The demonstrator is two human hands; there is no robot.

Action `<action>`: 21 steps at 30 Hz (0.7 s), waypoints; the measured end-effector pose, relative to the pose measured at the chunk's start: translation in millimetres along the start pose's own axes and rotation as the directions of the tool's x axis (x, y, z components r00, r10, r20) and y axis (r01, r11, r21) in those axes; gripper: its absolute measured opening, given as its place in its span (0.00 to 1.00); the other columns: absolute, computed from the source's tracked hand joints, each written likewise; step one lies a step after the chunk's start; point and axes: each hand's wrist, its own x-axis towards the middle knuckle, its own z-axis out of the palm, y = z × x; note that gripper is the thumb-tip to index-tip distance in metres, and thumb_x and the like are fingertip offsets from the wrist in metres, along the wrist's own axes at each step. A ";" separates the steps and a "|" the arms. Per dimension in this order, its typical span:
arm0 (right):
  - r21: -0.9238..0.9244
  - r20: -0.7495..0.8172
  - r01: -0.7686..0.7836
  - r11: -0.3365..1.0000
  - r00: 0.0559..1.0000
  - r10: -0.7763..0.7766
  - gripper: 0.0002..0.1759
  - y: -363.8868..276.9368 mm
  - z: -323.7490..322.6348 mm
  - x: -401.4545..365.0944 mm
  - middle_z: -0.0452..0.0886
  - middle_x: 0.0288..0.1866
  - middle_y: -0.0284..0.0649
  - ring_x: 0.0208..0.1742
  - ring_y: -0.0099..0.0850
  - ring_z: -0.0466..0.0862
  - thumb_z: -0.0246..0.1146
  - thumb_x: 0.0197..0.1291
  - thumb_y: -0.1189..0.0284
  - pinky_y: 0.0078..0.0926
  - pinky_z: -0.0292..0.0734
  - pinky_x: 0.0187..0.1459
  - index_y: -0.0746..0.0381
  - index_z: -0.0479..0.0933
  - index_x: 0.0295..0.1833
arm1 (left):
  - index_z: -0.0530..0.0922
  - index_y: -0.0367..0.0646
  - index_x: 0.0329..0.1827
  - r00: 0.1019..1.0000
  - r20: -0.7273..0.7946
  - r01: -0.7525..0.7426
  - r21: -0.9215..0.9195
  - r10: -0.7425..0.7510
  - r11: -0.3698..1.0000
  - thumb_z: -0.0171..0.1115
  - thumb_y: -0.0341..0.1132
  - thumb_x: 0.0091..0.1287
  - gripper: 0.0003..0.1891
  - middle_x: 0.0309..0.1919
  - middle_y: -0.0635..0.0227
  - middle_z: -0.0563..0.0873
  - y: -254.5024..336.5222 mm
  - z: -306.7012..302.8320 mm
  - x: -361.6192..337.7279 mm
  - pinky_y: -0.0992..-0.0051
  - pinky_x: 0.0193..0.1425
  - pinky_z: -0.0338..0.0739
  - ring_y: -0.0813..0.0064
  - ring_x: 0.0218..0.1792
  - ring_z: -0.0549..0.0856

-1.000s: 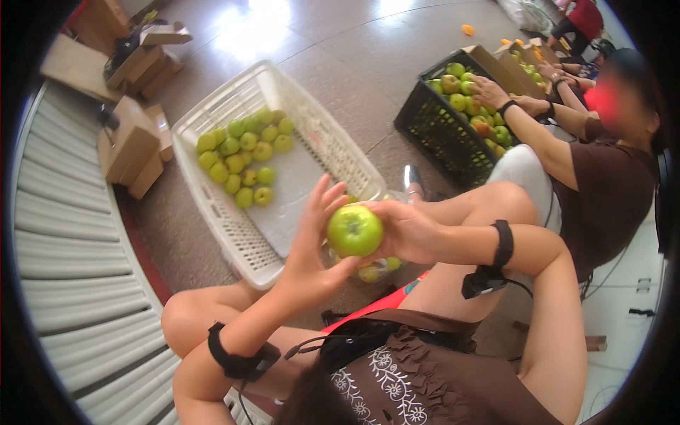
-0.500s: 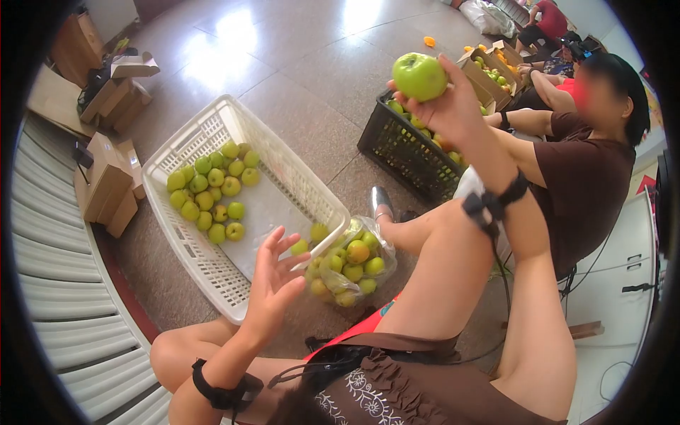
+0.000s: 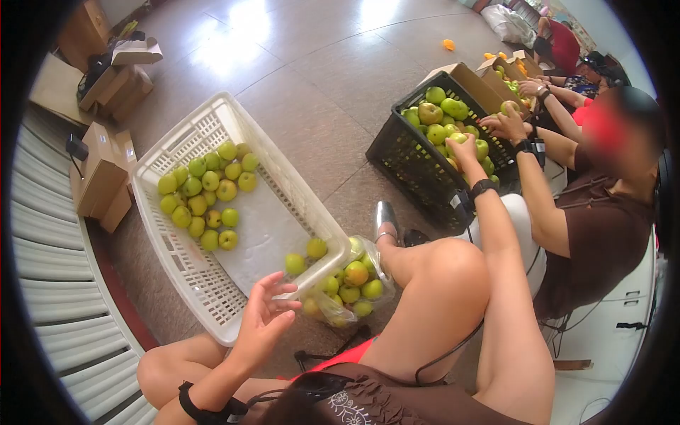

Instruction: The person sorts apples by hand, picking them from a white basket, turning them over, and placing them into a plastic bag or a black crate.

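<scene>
My left hand [image 3: 265, 312] hangs above the near edge of the white basket [image 3: 170, 244], fingers apart and empty. Green apples [image 3: 210, 180] lie at the basket's far left, and two more sit near its right end. Stretched out to the right, my right hand [image 3: 464, 151] is at the black crate [image 3: 418, 173], its fingers closed on a green apple [image 3: 459, 139] over the other apples in it. A clear plastic bag of apples [image 3: 356, 273] stands beside the white basket's right end.
A co-worker [image 3: 595, 212] sits at the right, one hand holding an apple [image 3: 510, 108] over the black crate. Cardboard boxes [image 3: 103, 173] stand at the left by a slatted white surface [image 3: 78, 283]. More people and fruit boxes [image 3: 503, 78] are at the upper right.
My right hand has gone from raised in front of me, holding a large green apple, out to the black crate. The view has shifted; the co-worker's hands now show at the crate.
</scene>
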 end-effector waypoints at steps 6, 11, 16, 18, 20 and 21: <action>-0.179 0.092 0.253 0.951 0.966 -0.240 0.39 12.4 15.2 3.9 0.75 0.50 0.52 0.53 0.45 0.75 0.74 0.36 0.59 0.36 0.70 0.53 0.65 0.68 0.54 | 0.54 0.40 0.65 0.997 0.005 0.075 -0.056 -0.075 0.996 0.54 0.28 0.58 0.31 0.53 0.60 0.70 -0.4 -3.9 10.2 0.75 0.54 0.70 0.72 0.49 0.75; -0.247 0.192 0.288 0.925 0.950 -0.245 0.36 18.4 29.7 59.0 0.76 0.50 0.55 0.52 0.47 0.76 0.69 0.42 0.59 0.39 0.70 0.53 0.66 0.68 0.55 | 0.55 0.41 0.65 0.997 0.067 -0.027 0.009 0.026 1.000 0.55 0.28 0.60 0.30 0.52 0.62 0.70 -6.1 1.0 5.6 0.74 0.55 0.69 0.73 0.49 0.75; 0.230 0.230 0.722 0.653 0.611 -0.757 0.24 -146.6 10.5 -11.6 0.80 0.41 0.48 0.41 0.39 0.80 0.64 0.50 0.60 0.37 0.68 0.51 0.65 0.73 0.48 | 0.57 0.41 0.63 0.980 0.149 -0.141 0.079 0.129 0.987 0.57 0.28 0.59 0.29 0.51 0.62 0.71 1.4 7.0 -12.7 0.73 0.55 0.70 0.74 0.46 0.74; 0.324 0.507 0.694 0.643 0.446 -0.738 0.26 -229.9 -14.8 -77.9 0.78 0.45 0.52 0.47 0.42 0.78 0.63 0.51 0.62 0.37 0.70 0.51 0.65 0.70 0.53 | 0.57 0.41 0.63 0.972 0.167 -0.183 0.094 0.165 0.979 0.57 0.28 0.57 0.30 0.49 0.61 0.72 0.2 7.2 -20.8 0.72 0.55 0.70 0.74 0.46 0.74; 0.309 0.695 0.763 0.569 0.228 -0.682 0.26 -295.3 -24.5 -146.0 0.77 0.47 0.53 0.49 0.43 0.77 0.61 0.53 0.65 0.36 0.72 0.51 0.65 0.68 0.57 | 0.57 0.41 0.63 0.955 0.190 -0.242 0.067 0.225 0.968 0.58 0.29 0.57 0.30 0.49 0.61 0.72 0.6 7.6 -28.0 0.71 0.55 0.70 0.73 0.46 0.75; 0.316 0.738 0.813 0.490 0.114 -0.666 0.25 -324.4 -24.5 -179.0 0.77 0.47 0.52 0.49 0.43 0.78 0.60 0.54 0.66 0.36 0.72 0.50 0.64 0.68 0.57 | 0.58 0.41 0.63 0.945 0.202 -0.274 0.054 0.258 0.960 0.58 0.29 0.57 0.30 0.48 0.61 0.72 1.0 7.1 -30.6 0.71 0.55 0.70 0.73 0.46 0.75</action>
